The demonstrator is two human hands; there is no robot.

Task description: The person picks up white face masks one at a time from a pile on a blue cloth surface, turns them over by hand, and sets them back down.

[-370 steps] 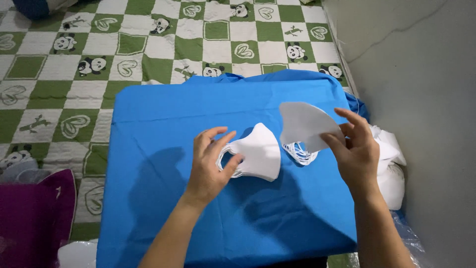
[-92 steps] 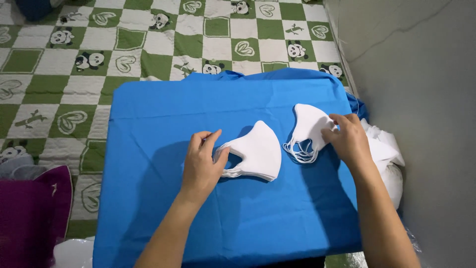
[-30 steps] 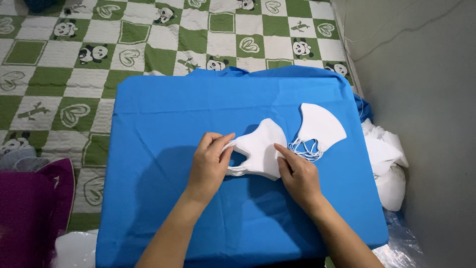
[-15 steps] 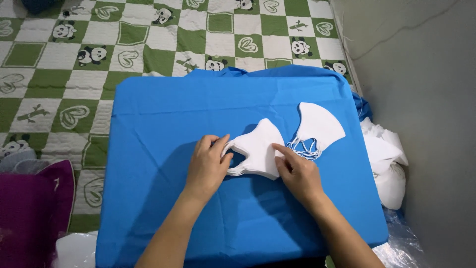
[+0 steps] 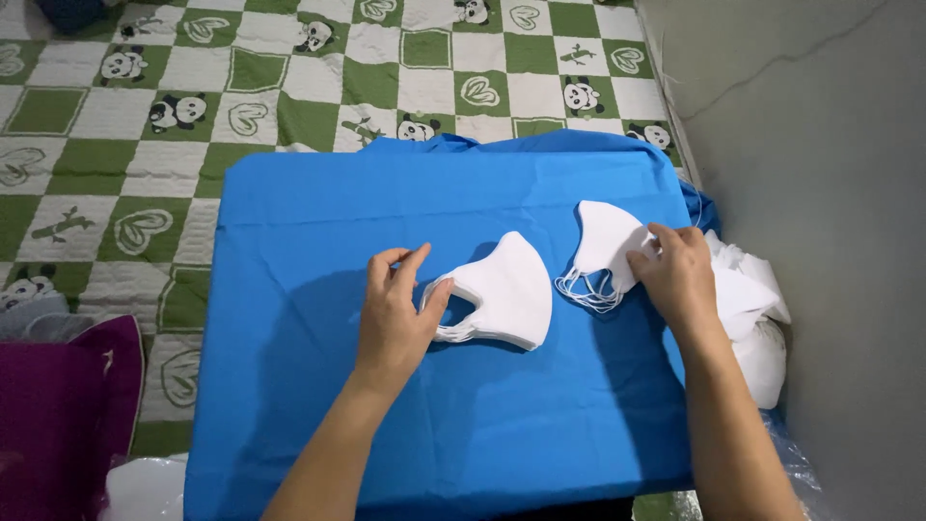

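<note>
A stack of white face masks lies in the middle of a low table covered by a blue cloth. My left hand rests at the stack's left edge, fingers on the ear loops. To the right, a smaller pile of white masks sits with its loops trailing toward the stack. My right hand lies on the right side of that smaller pile, fingers touching the top mask.
A heap of loose white masks sits past the table's right edge against a grey wall. Green-and-white checked matting covers the floor behind and to the left. A purple item lies at the lower left.
My right hand has left the middle stack and moved right onto the smaller pile of masks. My left hand stays at the stack's left edge.
</note>
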